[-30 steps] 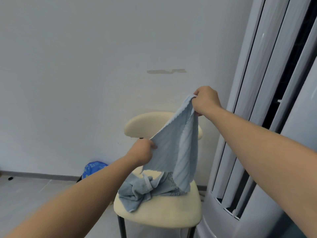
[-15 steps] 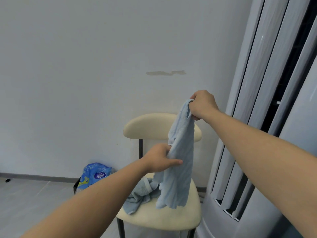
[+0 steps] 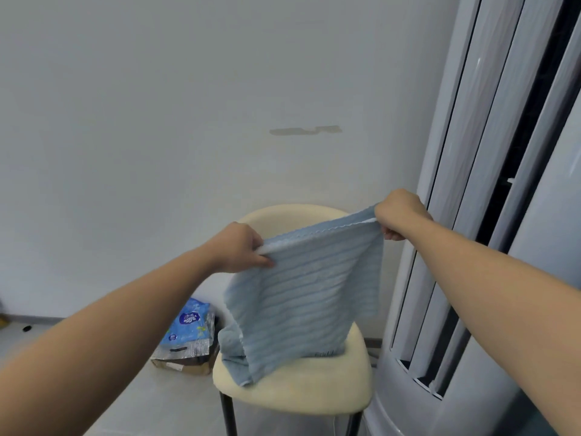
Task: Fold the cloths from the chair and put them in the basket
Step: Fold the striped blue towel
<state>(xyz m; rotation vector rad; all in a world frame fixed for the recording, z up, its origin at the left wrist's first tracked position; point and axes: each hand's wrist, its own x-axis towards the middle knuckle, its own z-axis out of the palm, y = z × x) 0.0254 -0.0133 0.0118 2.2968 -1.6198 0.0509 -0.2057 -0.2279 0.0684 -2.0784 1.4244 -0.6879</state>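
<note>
A pale, bare wall [image 3: 188,121] with a short greyish mark [image 3: 305,130] fills the background, above a light tiled floor [image 3: 176,404].

A light blue ribbed cloth [image 3: 308,297] is held up in the air in front of a cream chair [image 3: 314,391], spread out flat along its top edge. The left hand [image 3: 239,247] grips the cloth's upper left corner, its fingers curled over the hem and the thumb pressed against the front face. The right hand [image 3: 399,212] pinches the upper right corner in a closed fist, a little higher than the left, so the top edge slopes upward to the right. The cloth hangs down from both hands, and its lower left corner reaches the chair seat; the right side hangs shorter and stays clear of the seat.

A second blue cloth [image 3: 231,347] lies bunched on the left part of the seat, partly hidden behind the hanging one. The chair's rounded backrest shows above and between the two hands.

On the floor to the left of the chair, a blue printed packet [image 3: 188,322] leans on a small cardboard box [image 3: 185,365]. Just to the right of the chair stands a tall white cylindrical appliance [image 3: 471,184] with long vertical slats.
</note>
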